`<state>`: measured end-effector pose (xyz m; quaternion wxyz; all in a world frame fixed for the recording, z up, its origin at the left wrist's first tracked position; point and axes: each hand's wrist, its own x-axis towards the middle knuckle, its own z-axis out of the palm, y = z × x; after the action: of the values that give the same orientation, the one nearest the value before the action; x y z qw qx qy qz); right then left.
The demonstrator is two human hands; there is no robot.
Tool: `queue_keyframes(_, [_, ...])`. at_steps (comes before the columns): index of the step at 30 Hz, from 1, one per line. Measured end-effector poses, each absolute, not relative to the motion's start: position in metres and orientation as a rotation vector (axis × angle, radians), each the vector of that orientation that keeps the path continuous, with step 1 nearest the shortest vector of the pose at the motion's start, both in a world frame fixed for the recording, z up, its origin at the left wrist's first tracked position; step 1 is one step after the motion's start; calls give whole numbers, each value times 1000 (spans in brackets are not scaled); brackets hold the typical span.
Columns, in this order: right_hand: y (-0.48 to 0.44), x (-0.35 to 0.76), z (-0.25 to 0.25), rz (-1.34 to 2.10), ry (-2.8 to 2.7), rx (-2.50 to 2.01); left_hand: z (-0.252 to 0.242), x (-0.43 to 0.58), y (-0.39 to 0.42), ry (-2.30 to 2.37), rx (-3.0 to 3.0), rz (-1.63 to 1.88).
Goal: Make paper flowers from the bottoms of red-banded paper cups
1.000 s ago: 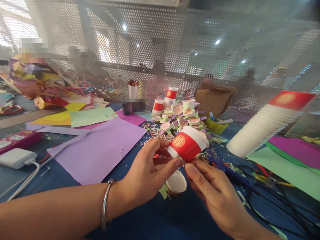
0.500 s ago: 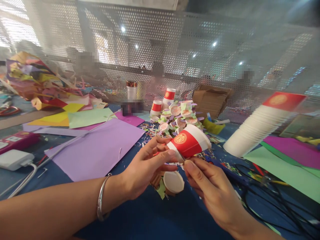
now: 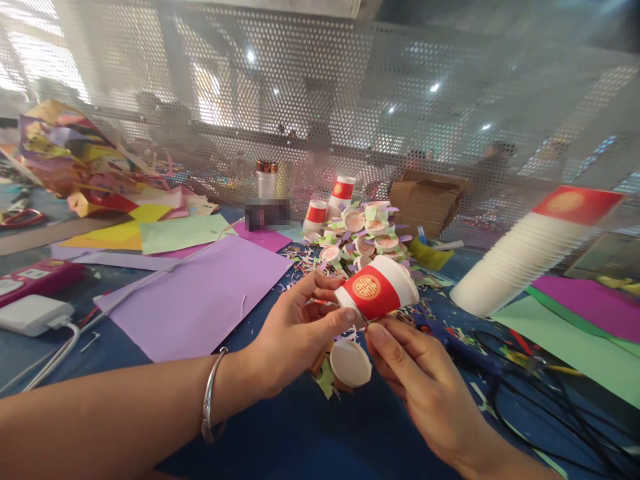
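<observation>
A white paper cup point(image 3: 395, 283) with a red band and gold emblem lies tilted on its side in the air, its mouth pointing right. My left hand point(image 3: 300, 327) holds it near the base between thumb and fingers. Just below the base, my right hand point(image 3: 415, 373) is closed in a pinch. A thin dark edge shows at those fingertips, close to the cup wall; what it belongs to is hidden. Under the hands, on the blue table, sits a cut-down cup piece point(image 3: 350, 363) beside a green paper scrap point(image 3: 325, 380).
Behind the cup is a pile of cut cup bottoms point(image 3: 365, 230) among paper shreds. A leaning stack of cups point(image 3: 520, 253) stands at right, near black cables point(image 3: 530, 413). Purple paper point(image 3: 200, 300) lies left, with a white charger point(image 3: 37, 313). A perforated metal screen point(image 3: 320, 87) rises behind.
The cup has turned a little in my left hand, so its gold emblem faces me more fully. My left fingers have closed in slightly. The whole view has shifted a bit.
</observation>
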<state>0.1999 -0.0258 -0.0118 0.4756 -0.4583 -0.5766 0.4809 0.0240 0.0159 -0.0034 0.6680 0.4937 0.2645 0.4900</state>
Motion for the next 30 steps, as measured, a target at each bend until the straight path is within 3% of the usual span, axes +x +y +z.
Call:
queue_keyframes(16, [-32, 193, -4, 1195, -1383, -1099, -11, 25, 8, 721, 1433, 1269])
queue_keyframes(30, [-28, 202, -10, 1128, -1416, -1088, 2, 26, 13, 563, 940, 1012])
